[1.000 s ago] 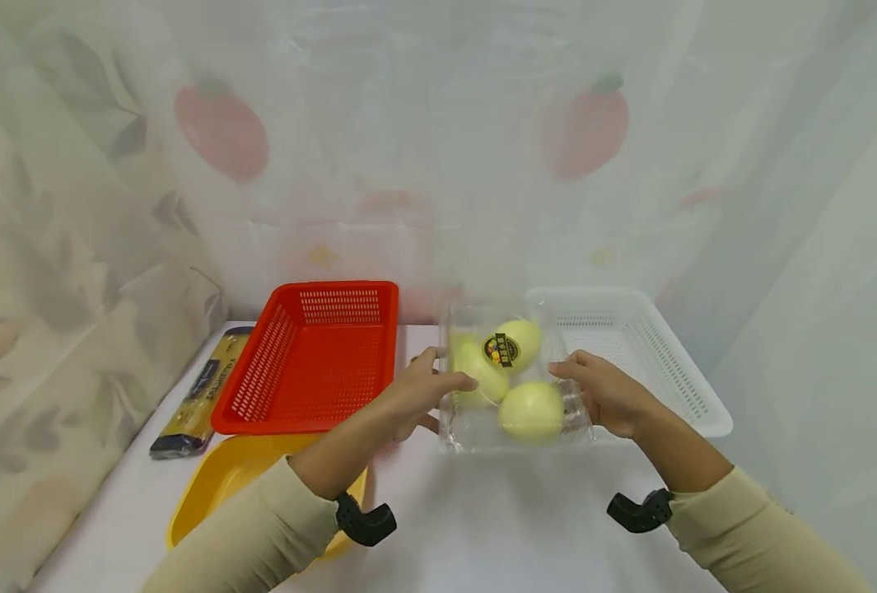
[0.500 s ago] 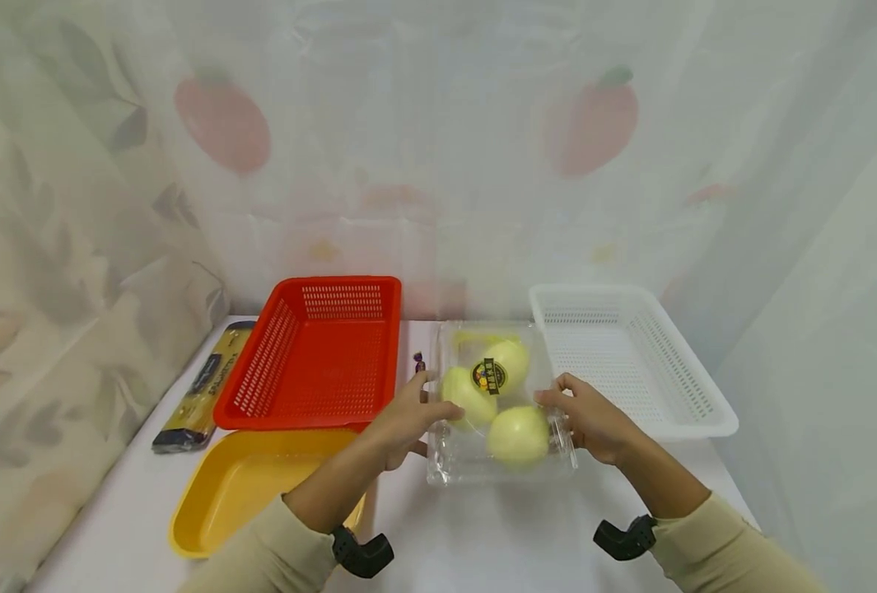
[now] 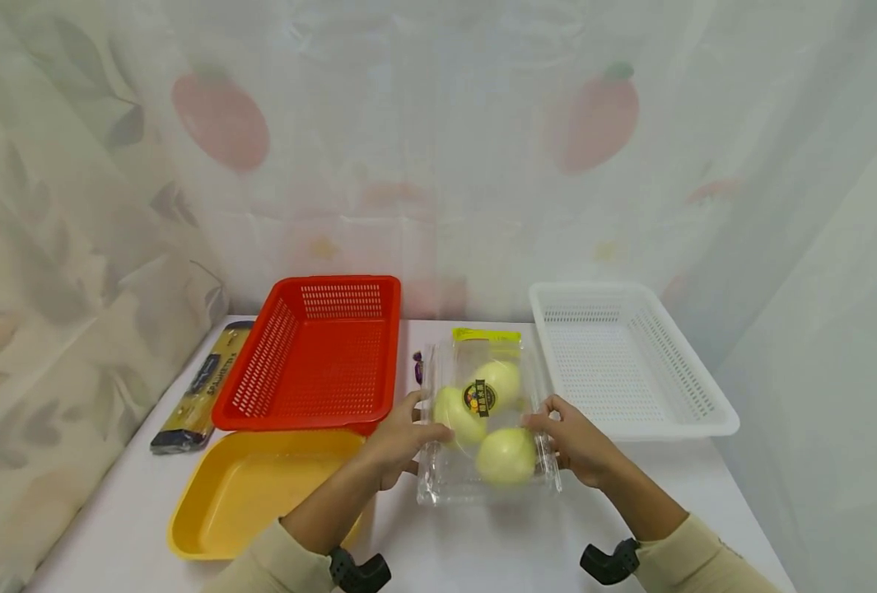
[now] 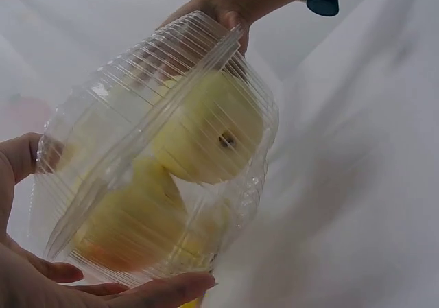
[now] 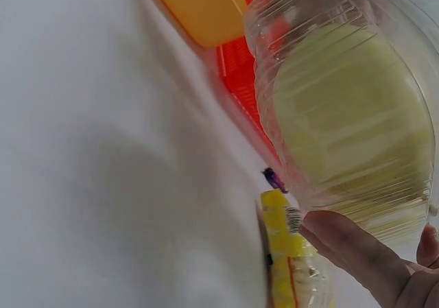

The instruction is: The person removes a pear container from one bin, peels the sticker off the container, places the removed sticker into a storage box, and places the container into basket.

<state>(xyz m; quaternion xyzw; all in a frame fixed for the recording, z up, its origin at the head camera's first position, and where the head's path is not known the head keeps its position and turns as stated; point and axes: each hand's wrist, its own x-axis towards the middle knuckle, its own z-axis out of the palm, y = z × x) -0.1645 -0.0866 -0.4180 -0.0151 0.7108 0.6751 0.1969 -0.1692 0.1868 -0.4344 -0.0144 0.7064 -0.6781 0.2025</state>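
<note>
A clear plastic clamshell box point(image 3: 445, 491) with a round black label hangs raised over the table in front of me. Three pale yellow-green round fruits point(image 3: 507, 455) lie inside it. My left hand point(image 3: 396, 441) holds its left side, thumb on the lid and fingers beneath, as the left wrist view shows with the box's ribbed wall point(image 4: 182, 40). On the opposite side my right hand point(image 3: 580, 442) grips the edge with its thumb on top. In the right wrist view, a finger point(image 5: 357, 250) supports the box from below. The lid appears closed.
A red basket point(image 3: 338, 371) and a yellow tray point(image 3: 260, 494) stand left, beside a spaghetti packet point(image 3: 204, 387). A white basket point(image 3: 616, 371) is at right. Behind the box lie a purple-wrapped sweet point(image 3: 418, 368) and a yellow packet point(image 3: 486, 335). A curtain hangs at the back.
Both hands have brought the box lower, closer to me and slightly left. The wrapped sweet and the yellow packet behind it have come into clearer view.
</note>
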